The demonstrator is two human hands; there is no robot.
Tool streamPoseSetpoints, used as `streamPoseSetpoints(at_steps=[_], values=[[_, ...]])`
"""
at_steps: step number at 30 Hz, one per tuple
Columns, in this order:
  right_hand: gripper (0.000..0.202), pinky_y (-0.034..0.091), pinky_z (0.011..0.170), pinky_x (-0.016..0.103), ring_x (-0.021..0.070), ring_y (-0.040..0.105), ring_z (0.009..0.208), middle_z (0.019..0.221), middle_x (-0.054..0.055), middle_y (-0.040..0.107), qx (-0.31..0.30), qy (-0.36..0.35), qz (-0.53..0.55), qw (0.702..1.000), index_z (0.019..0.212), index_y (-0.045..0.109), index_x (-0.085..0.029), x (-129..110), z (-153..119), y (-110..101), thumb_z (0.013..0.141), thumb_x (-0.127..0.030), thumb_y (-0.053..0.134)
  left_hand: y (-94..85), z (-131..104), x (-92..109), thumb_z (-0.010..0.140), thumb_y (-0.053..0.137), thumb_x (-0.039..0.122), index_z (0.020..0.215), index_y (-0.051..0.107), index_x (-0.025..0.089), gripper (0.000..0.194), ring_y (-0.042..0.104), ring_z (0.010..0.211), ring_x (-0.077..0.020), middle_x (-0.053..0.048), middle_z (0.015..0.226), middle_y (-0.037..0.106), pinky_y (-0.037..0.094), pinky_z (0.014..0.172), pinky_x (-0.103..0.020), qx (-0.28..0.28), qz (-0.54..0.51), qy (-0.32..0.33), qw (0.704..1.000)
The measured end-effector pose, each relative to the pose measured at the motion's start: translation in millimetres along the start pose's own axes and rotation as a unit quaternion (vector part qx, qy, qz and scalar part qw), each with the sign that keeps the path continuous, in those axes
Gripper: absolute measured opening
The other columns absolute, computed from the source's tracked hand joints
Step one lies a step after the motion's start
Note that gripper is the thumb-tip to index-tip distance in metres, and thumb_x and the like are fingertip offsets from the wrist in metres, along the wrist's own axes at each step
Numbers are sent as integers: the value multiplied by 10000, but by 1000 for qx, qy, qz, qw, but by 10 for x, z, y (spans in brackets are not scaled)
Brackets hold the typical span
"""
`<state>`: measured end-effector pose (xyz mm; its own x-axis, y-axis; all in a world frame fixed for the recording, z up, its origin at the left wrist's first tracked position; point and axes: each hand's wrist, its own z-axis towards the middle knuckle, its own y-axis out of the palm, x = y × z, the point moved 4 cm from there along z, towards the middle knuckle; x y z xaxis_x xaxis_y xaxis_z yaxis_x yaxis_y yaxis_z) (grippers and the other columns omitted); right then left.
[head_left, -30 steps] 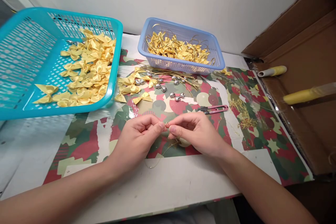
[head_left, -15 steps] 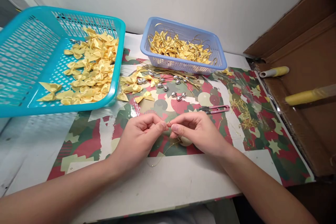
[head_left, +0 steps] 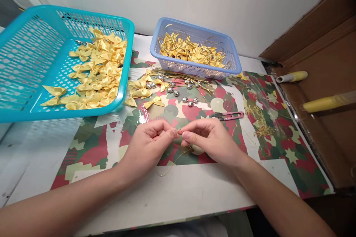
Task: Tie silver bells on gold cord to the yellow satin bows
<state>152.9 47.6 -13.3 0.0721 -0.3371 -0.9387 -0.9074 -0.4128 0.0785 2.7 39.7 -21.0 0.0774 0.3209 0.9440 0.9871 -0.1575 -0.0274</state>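
Observation:
In the head view, my left hand (head_left: 152,143) and my right hand (head_left: 213,140) meet over the patterned sheet, fingertips nearly touching. Both are closed in a pinch on a thin gold cord (head_left: 178,158), which curves down below them over the white front edge. A short end of it sticks up between the fingertips. The exact shape of the cord inside the fingers is hidden. Just beyond lie several silver jingle bells (head_left: 190,103), loose yellow satin bows (head_left: 154,102) and a bundle of gold cords (head_left: 180,75). Pink thread snips (head_left: 233,116) rest right of my right hand.
At the left a turquoise basket (head_left: 122,96) holds many yellow bows. A blue basket (head_left: 194,67) at the back contains bows with gold cords. Gold cord scraps (head_left: 263,127) lie at the right, beside a cardboard box (head_left: 314,59) with yellow-wrapped tubes (head_left: 330,102).
The view has shifted very slightly. Both hands keep the same pinch, and the cord hangs nearly as before.

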Motion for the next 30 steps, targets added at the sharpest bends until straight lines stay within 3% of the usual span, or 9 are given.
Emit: streamPoseSetpoints(at_steps=[30], values=[[161,472,508,199,96,612,547,651,33,702,3,7,2,1000,813,725,-129,-16,1,-6,793,-286,694,9,0,10,740,598,357,545,534,161,284,297,432,-62,60,443,379,223,405,-171,-12,-7,7,1000]])
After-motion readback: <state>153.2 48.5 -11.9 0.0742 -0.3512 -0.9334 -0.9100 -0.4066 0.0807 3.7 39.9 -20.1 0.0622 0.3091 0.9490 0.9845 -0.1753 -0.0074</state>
